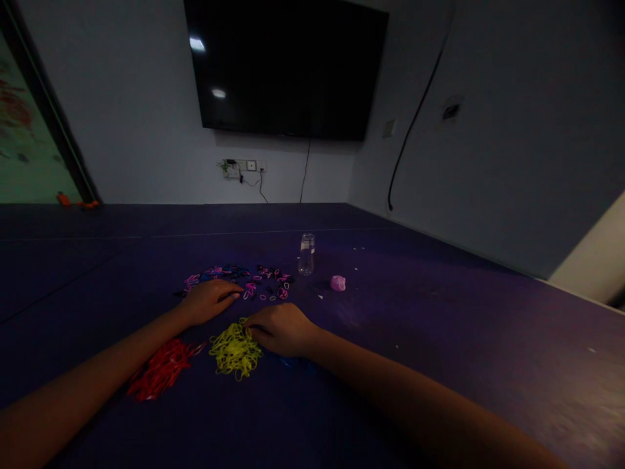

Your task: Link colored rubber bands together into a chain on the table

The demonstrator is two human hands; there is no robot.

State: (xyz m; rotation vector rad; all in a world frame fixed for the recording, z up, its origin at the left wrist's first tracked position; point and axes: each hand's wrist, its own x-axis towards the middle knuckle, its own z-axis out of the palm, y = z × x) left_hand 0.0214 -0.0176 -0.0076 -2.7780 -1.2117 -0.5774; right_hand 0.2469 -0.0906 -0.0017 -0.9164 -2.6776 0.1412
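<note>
Small rubber bands lie sorted and loose on a dark purple surface. My left hand rests at the near edge of a mixed scatter of pink, black and blue rubber bands, its fingers stretched out and the thumb a little apart. At the upper right of a yellow rubber band pile is my right hand, fingers bent down and drawn together; whatever they pinch is hidden. Beside my left forearm lies a red rubber band pile. A few blue bands show partly under my right wrist.
A clear bottle stands upright without a lid beyond my hands. To its right sits a small pink object. Tiny white scraps dot the purple surface. A large black screen hangs on the far wall above sockets.
</note>
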